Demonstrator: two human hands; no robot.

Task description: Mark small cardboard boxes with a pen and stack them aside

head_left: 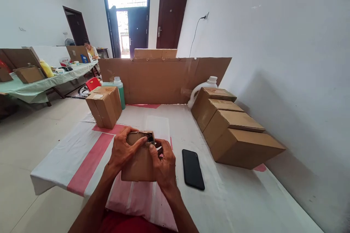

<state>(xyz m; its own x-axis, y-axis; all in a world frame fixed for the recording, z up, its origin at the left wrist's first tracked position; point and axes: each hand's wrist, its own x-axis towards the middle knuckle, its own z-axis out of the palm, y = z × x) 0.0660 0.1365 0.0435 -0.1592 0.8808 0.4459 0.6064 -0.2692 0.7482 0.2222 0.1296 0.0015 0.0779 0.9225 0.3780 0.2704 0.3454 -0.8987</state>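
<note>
A small brown cardboard box (138, 162) stands on end on the table in front of me. My left hand (121, 151) grips its left side, thumb across the top flap. My right hand (163, 162) holds its right side, fingertips at the top opening, where something dark shows inside. A black phone (193, 169) lies flat on the cloth just right of my right hand.
The table (240, 196) has a white and red cloth. Several closed boxes (232, 131) lean in a row at right, two more boxes (105, 107) at left. A cardboard sheet (161, 80), green bottle (119, 91) and white jug (203, 87) stand behind. A person sits at a far table (41, 85).
</note>
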